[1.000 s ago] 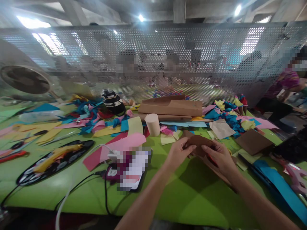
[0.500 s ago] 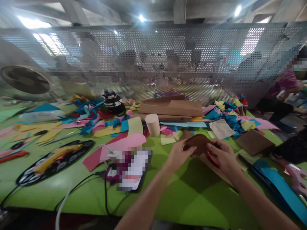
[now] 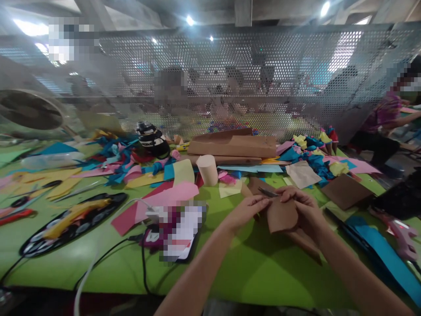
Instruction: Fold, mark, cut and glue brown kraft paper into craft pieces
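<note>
My left hand (image 3: 247, 211) pinches the edge of a curved piece of brown paper (image 3: 282, 216) above the table. My right hand (image 3: 304, 205) is closed at the paper's other side, and the dark blades of a pair of scissors (image 3: 268, 192) stick out leftward from its fingers. The scissors' handles are hidden behind the hand and the paper. Below my right hand hangs a longer brown strip (image 3: 307, 246). More brown paper (image 3: 256, 186) shows just behind the hands.
On the green table (image 3: 250, 281) stand a pale paper cylinder (image 3: 208, 171) and a black bottle (image 3: 153, 141). A phone (image 3: 184, 232) lies by a cabled power bank (image 3: 153, 237). Glue gun (image 3: 401, 235) at right; coloured scraps (image 3: 121, 153) at the back, before a perforated screen (image 3: 210, 87).
The brown paper has turned, so its broad face now hangs toward me. Scissor blades now show pointing left, where earlier a red handle showed in my right hand. The view has shifted slightly.
</note>
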The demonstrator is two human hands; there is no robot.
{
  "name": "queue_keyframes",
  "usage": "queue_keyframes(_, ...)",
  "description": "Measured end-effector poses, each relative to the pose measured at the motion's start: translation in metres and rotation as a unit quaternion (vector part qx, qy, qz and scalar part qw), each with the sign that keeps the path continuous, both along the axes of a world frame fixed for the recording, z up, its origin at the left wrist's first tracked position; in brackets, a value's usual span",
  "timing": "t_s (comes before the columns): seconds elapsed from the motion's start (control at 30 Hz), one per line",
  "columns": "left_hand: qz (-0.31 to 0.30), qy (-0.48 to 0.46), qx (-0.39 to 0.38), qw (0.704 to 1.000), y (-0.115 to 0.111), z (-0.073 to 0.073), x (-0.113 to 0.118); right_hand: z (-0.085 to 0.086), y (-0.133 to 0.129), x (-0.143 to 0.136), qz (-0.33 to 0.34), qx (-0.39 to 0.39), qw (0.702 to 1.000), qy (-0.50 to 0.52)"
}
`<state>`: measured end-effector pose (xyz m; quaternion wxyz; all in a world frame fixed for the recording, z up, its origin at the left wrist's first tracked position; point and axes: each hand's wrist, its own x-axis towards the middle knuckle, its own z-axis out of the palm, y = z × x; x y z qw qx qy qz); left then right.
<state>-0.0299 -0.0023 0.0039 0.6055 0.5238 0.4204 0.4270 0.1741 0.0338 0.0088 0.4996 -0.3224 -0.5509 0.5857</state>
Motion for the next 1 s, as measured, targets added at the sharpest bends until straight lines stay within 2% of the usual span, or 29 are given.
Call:
queue_keyframes(0.1, -0.006, -0.004, 0.018, 1.0, 0.003, -0.004, 0.001, 0.0, -0.003, -0.002, 0.015, -0.046, 0.998, 0.029)
queue_keyframes(0.2, 0.051, -0.027, 0.036, 0.998, 0.005, -0.005, -0.001, 0.002, -0.004, -0.002, 0.019, -0.112, 0.991, 0.069)
queue_keyframes(0.3, 0.097, -0.055, 0.04, 0.993, 0.006, -0.005, -0.004, 0.002, -0.003, -0.002, 0.001, -0.126, 0.989, 0.078)
queue_keyframes(0.5, 0.07, -0.146, -0.02, 0.987, 0.004, -0.002, -0.003, 0.001, -0.004, -0.006, 0.005, -0.129, 0.989, 0.067)
queue_keyframes(0.57, 0.059, -0.168, -0.041, 0.983, 0.002, -0.001, -0.003, 0.0, -0.003, -0.005, 0.001, -0.111, 0.993, 0.04)
queue_keyframes(0.67, 0.047, -0.164, -0.053, 0.984, 0.0, 0.002, -0.006, -0.001, -0.001, -0.001, -0.038, -0.048, 0.998, -0.008)
queue_keyframes(0.83, 0.045, -0.092, -0.038, 0.994, 0.001, 0.005, -0.01, -0.003, -0.004, 0.004, -0.084, 0.02, 0.992, -0.096)
queue_keyframes(1.0, 0.065, -0.032, -0.01, 0.997, 0.003, 0.004, -0.009, -0.005, -0.005, 0.005, -0.11, 0.041, 0.986, -0.115)
